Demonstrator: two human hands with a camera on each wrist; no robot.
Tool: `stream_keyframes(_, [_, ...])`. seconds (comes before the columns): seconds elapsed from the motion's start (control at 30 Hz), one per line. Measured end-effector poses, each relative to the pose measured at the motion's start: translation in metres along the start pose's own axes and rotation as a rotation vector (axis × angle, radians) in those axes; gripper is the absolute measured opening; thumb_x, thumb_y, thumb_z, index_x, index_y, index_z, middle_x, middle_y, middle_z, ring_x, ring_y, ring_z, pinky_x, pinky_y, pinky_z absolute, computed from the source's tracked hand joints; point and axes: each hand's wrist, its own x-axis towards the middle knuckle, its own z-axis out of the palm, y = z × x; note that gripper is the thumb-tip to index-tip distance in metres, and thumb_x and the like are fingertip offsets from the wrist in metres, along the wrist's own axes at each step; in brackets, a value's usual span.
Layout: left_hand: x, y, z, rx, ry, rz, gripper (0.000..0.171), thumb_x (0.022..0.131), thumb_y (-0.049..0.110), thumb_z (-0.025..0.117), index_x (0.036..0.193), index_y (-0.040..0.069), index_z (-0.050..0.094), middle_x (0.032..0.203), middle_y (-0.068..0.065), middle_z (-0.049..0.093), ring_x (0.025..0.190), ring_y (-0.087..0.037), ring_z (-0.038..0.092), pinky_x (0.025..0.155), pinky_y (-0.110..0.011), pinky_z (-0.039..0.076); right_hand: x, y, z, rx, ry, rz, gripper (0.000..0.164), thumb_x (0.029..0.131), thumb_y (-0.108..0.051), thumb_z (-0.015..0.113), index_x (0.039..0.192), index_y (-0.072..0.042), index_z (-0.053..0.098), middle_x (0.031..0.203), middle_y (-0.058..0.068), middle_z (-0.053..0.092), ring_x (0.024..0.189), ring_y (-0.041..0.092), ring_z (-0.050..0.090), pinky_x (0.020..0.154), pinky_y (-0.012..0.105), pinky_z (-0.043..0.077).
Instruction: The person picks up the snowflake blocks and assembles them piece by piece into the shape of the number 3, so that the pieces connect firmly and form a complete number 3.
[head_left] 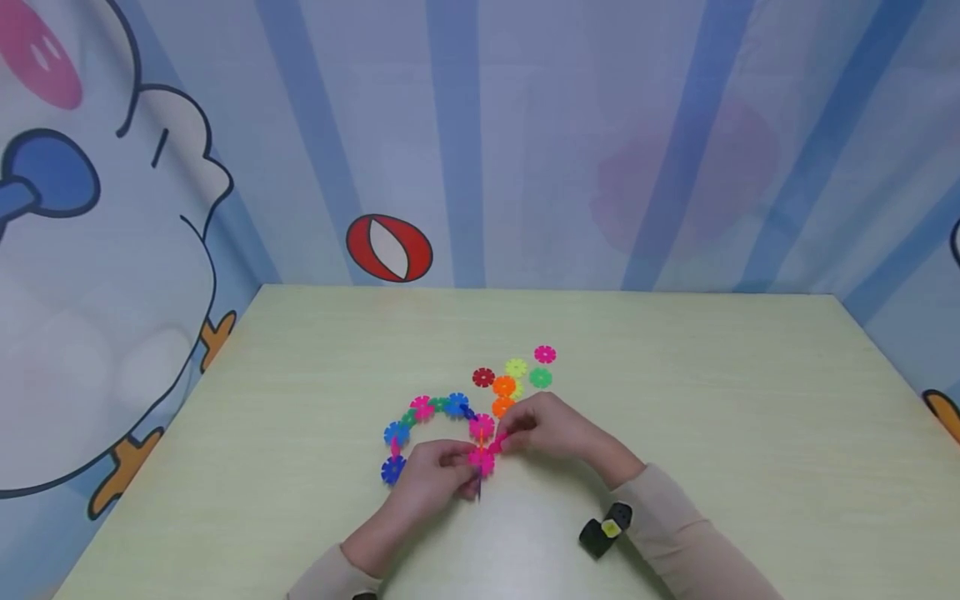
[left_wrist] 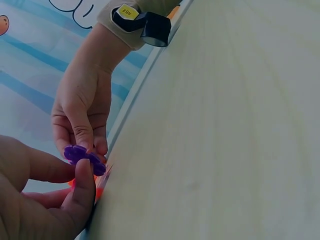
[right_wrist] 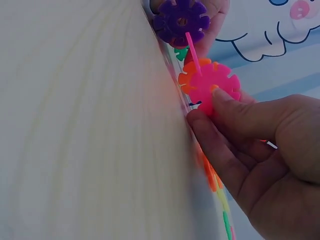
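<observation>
A curved chain of linked plastic snowflake discs lies on the table, blue (head_left: 393, 470) at its left end, with green and pink ones along the arc. My left hand (head_left: 435, 477) is at the chain's right end and pinches a purple snowflake disc (left_wrist: 75, 152) between thumb and fingers. That disc stands edge-on in the head view, beside a flat pink disc (head_left: 482, 462). From the right, my right hand (head_left: 555, 429) pinches another pink snowflake disc (right_wrist: 217, 82) by its edge. An orange disc (right_wrist: 186, 82) shows behind it in the right wrist view.
Loose discs lie beyond my right hand: dark red (head_left: 483, 377), orange (head_left: 503, 386), yellow (head_left: 516, 367), green (head_left: 541, 378) and pink (head_left: 545, 354). The pale wooden table (head_left: 712, 375) meets a printed cloth backdrop (head_left: 540, 167) at its far edge. A small black camera (head_left: 600, 537) sits at the right cuff.
</observation>
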Motion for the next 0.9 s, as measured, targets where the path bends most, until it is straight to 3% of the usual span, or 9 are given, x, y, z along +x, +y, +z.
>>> stream_keyframes(0.5, [0.002, -0.001, -0.001, -0.009, 0.013, -0.013, 0.025, 0.093, 0.004, 0.060, 0.114, -0.007, 0.064, 0.087, -0.008, 0.071, 0.068, -0.013, 0.065, 0.069, -0.028, 0.057, 0.002, 0.003, 0.006, 0.048, 0.045, 0.010, 0.004, 0.083, -0.007, 0.074, 0.085, -0.009, 0.077, 0.078, -0.001, 0.071, 0.075, 0.014, 0.057, 0.074, 0.030, 0.049])
stream_keyframes(0.9, [0.004, 0.001, 0.000, 0.016, 0.045, -0.041, 0.023, 0.092, 0.004, 0.060, 0.111, -0.007, 0.066, 0.084, -0.008, 0.071, 0.069, -0.013, 0.067, 0.071, -0.028, 0.057, 0.001, -0.001, 0.011, 0.024, 0.095, -0.009, 0.004, 0.081, -0.004, 0.075, 0.083, -0.005, 0.077, 0.074, -0.001, 0.071, 0.072, 0.013, 0.058, 0.069, 0.027, 0.050])
